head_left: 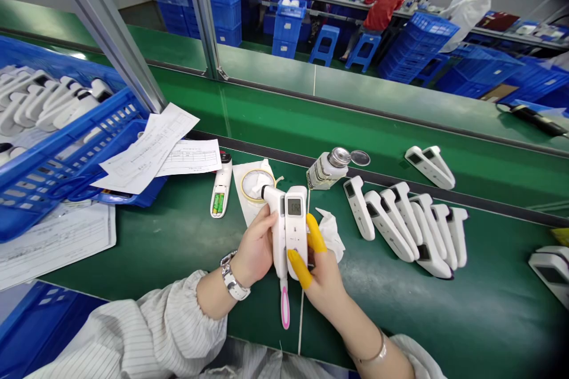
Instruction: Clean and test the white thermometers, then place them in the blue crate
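White thermometer (pixel 296 228) between both hands

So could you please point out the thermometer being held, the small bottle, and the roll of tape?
Thermometer (pixel 296 219): head view, on its white front just below the lit display.
Bottle (pixel 326 169): head view, on the labelled side below the metal cap.
Roll of tape (pixel 246 180): head view, on the left of the ring.

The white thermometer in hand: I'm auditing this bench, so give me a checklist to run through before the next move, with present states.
1. White thermometer gripped by both left hand and right hand: ok.
2. Display lit: ok; reading legible: cannot tell.
3. Yellow finger cots on right hand: ok.
4. Bottle capped: not ok, lid flipped open.
5. Pink tool within reach: ok.
6. Row of thermometers clear of hands: ok.
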`<action>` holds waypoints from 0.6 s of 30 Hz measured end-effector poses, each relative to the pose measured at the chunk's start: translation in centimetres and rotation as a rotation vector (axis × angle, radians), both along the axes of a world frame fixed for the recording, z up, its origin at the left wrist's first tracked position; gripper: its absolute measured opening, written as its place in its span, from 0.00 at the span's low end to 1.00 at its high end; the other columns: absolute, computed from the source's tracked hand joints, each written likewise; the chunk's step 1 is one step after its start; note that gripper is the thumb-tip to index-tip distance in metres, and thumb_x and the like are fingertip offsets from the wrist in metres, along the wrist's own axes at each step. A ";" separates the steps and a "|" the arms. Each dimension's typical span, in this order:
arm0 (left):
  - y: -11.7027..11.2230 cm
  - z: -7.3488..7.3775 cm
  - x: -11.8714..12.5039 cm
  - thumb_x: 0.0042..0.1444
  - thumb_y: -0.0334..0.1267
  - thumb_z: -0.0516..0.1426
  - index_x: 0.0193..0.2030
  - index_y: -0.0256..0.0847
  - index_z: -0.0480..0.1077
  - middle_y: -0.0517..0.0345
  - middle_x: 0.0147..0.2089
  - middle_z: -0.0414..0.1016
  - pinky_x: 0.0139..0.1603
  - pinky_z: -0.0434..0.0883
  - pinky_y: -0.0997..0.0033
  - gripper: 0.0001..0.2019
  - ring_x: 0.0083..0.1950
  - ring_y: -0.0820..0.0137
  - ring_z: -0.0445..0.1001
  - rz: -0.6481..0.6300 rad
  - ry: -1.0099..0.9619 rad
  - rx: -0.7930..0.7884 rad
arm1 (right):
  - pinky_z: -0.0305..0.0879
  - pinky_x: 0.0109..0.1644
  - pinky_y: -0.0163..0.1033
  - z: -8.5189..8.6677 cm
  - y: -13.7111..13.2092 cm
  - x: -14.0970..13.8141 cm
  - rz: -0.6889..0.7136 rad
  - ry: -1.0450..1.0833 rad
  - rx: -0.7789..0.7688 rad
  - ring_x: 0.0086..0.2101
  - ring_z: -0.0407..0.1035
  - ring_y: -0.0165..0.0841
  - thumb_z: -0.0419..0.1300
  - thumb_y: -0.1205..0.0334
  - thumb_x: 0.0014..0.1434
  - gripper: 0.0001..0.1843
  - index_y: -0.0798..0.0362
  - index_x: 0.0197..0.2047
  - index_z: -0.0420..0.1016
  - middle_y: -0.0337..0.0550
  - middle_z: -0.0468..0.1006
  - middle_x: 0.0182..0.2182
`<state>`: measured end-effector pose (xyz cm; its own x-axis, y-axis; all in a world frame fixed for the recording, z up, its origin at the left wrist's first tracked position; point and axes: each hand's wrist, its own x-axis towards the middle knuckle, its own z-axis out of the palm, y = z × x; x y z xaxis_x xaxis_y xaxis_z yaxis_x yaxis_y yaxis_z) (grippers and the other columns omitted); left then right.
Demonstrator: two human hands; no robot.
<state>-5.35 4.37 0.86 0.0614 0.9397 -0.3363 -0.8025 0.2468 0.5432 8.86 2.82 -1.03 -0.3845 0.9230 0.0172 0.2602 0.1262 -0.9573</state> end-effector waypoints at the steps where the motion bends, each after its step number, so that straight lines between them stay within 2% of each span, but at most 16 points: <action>1: 0.0 -0.1 -0.1 0.56 0.35 0.54 0.50 0.43 0.68 0.57 0.45 0.75 0.52 0.67 0.64 0.14 0.49 0.64 0.72 -0.009 0.022 0.014 | 0.70 0.40 0.48 0.0 0.0 0.0 0.018 -0.046 0.046 0.38 0.72 0.42 0.56 0.60 0.59 0.26 0.47 0.60 0.57 0.47 0.76 0.39; 3: -0.1 -0.2 -0.1 0.56 0.36 0.55 0.52 0.44 0.66 0.57 0.46 0.74 0.51 0.67 0.64 0.16 0.49 0.64 0.72 -0.021 0.058 0.033 | 0.69 0.41 0.50 -0.1 -0.1 0.0 0.028 -0.111 0.133 0.39 0.71 0.44 0.56 0.61 0.58 0.24 0.47 0.58 0.59 0.49 0.75 0.41; 7: -0.3 -0.2 0.0 0.53 0.35 0.59 0.56 0.49 0.61 0.57 0.47 0.74 0.47 0.69 0.65 0.23 0.48 0.65 0.72 -0.035 0.117 0.054 | 0.66 0.47 0.54 0.1 -0.4 0.1 0.049 -0.224 0.237 0.47 0.67 0.48 0.56 0.61 0.58 0.31 0.50 0.63 0.52 0.56 0.69 0.49; 10: -0.4 -0.2 0.2 0.51 0.34 0.60 0.58 0.51 0.57 0.56 0.48 0.74 0.47 0.69 0.63 0.28 0.47 0.64 0.73 -0.069 0.149 0.052 | 0.65 0.50 0.55 0.2 -0.7 0.2 0.088 -0.265 0.255 0.51 0.63 0.49 0.54 0.61 0.59 0.32 0.47 0.65 0.49 0.56 0.64 0.53; 12: -0.4 -0.1 0.2 0.50 0.34 0.61 0.57 0.50 0.58 0.55 0.47 0.74 0.46 0.70 0.62 0.28 0.46 0.64 0.74 -0.078 0.155 0.046 | 0.65 0.51 0.54 0.2 -0.7 0.3 0.096 -0.224 0.244 0.51 0.63 0.46 0.52 0.62 0.61 0.30 0.44 0.65 0.48 0.53 0.63 0.54; 15: -0.1 0.0 0.0 0.49 0.35 0.62 0.57 0.49 0.59 0.55 0.44 0.75 0.45 0.70 0.62 0.28 0.43 0.64 0.75 -0.091 0.132 0.021 | 0.64 0.52 0.52 -0.1 -0.7 0.5 0.072 -0.111 0.203 0.51 0.63 0.43 0.49 0.64 0.63 0.26 0.41 0.63 0.52 0.50 0.64 0.53; 18: 0.1 0.0 -0.2 0.48 0.35 0.62 0.53 0.45 0.64 0.54 0.44 0.75 0.44 0.69 0.65 0.24 0.42 0.65 0.74 -0.101 0.120 -0.020 | 0.67 0.47 0.48 -0.4 -0.6 0.3 0.050 0.043 0.006 0.47 0.67 0.40 0.50 0.62 0.63 0.27 0.41 0.63 0.49 0.48 0.69 0.49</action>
